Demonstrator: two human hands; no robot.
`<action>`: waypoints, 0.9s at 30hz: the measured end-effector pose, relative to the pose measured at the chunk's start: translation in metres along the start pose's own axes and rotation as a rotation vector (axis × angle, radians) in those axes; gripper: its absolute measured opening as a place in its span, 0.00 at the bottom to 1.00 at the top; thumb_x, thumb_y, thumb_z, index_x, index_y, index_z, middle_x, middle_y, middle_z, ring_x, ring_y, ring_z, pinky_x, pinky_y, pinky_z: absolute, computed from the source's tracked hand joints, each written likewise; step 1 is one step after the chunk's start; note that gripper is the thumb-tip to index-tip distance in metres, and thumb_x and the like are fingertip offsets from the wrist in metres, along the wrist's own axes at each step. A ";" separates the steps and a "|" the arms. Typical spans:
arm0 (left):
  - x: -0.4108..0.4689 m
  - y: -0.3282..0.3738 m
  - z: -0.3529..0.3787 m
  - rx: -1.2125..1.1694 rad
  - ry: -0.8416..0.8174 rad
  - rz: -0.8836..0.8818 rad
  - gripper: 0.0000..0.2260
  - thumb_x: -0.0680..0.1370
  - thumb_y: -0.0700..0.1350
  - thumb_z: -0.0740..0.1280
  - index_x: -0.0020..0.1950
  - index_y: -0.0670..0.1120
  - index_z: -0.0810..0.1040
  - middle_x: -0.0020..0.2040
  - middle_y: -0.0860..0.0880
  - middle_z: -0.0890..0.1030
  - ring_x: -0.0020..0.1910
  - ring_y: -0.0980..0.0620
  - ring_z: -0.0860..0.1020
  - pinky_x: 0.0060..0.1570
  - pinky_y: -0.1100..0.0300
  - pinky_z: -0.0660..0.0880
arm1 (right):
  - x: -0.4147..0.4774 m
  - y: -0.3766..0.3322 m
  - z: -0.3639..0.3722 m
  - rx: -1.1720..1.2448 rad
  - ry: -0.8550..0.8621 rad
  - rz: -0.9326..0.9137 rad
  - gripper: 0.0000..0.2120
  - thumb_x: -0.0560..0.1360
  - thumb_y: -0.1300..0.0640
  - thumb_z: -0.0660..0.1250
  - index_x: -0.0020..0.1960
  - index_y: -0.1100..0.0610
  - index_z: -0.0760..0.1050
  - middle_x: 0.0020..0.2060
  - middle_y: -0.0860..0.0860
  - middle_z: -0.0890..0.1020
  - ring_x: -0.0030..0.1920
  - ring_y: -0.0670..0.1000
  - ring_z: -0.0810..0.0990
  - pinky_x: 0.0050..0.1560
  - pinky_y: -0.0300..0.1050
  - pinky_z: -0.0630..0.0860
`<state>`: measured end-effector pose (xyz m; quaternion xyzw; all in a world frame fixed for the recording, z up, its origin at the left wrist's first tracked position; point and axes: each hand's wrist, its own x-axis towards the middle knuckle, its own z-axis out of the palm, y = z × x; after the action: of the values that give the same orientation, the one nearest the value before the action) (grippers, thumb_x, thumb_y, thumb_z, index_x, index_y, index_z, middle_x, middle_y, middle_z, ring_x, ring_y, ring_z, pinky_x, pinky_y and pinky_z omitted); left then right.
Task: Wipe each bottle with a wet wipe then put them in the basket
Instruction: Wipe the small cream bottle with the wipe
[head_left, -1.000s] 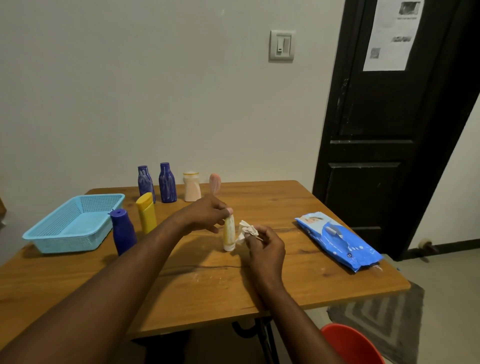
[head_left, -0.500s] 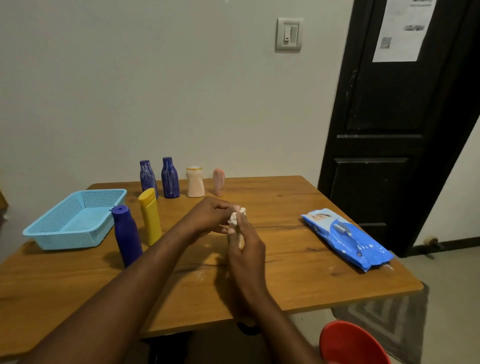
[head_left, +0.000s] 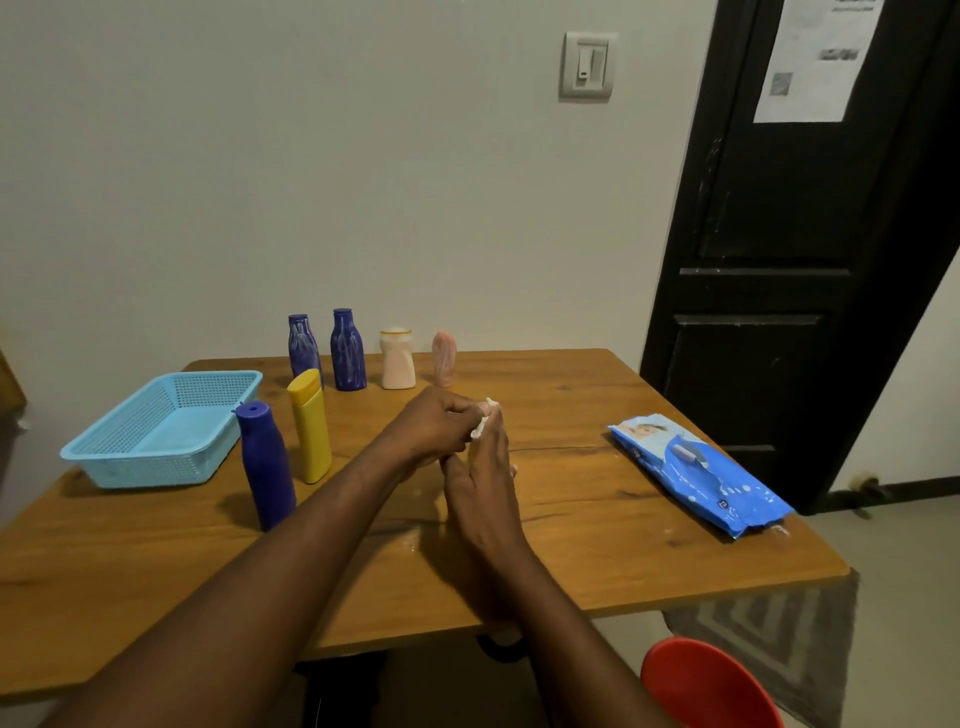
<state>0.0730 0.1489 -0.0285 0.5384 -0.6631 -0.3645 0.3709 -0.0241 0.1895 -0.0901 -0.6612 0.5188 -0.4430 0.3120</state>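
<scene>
A bottle (head_left: 471, 451), mostly hidden, is gripped above the counter (head_left: 571, 499) by the curled left hand (head_left: 434, 431). A wipe (head_left: 485, 415) is pinched against it by the right hand (head_left: 483, 480). Wiping seems under way; next, the bottle must be carried left to the basket (head_left: 156, 462).

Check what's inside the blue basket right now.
Only its bare mesh floor shows; no bottle is visible in the basket. Its near wall and the dark blue bottle in front hide a strip of floor and the right corner.
</scene>
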 end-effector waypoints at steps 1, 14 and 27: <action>0.000 -0.001 -0.001 -0.002 0.002 -0.006 0.13 0.82 0.51 0.66 0.48 0.45 0.87 0.41 0.46 0.85 0.43 0.44 0.82 0.55 0.45 0.80 | 0.003 0.000 -0.002 0.022 0.001 0.010 0.36 0.83 0.44 0.56 0.84 0.47 0.40 0.83 0.50 0.51 0.82 0.53 0.54 0.81 0.65 0.50; -0.001 -0.004 0.000 -0.002 0.065 0.006 0.11 0.80 0.49 0.69 0.49 0.43 0.87 0.46 0.42 0.86 0.50 0.41 0.84 0.51 0.49 0.81 | -0.010 0.016 -0.007 -0.051 -0.041 0.044 0.42 0.73 0.40 0.63 0.82 0.46 0.48 0.78 0.48 0.65 0.73 0.53 0.71 0.73 0.64 0.68; -0.001 0.000 -0.001 0.010 0.054 -0.016 0.10 0.81 0.47 0.68 0.54 0.45 0.86 0.48 0.46 0.86 0.52 0.45 0.84 0.55 0.50 0.82 | 0.021 0.006 -0.019 -0.081 -0.129 0.106 0.41 0.69 0.43 0.73 0.76 0.51 0.58 0.67 0.51 0.76 0.64 0.56 0.77 0.66 0.64 0.75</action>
<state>0.0741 0.1496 -0.0279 0.5551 -0.6504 -0.3495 0.3831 -0.0427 0.1688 -0.0823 -0.6721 0.5494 -0.3610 0.3408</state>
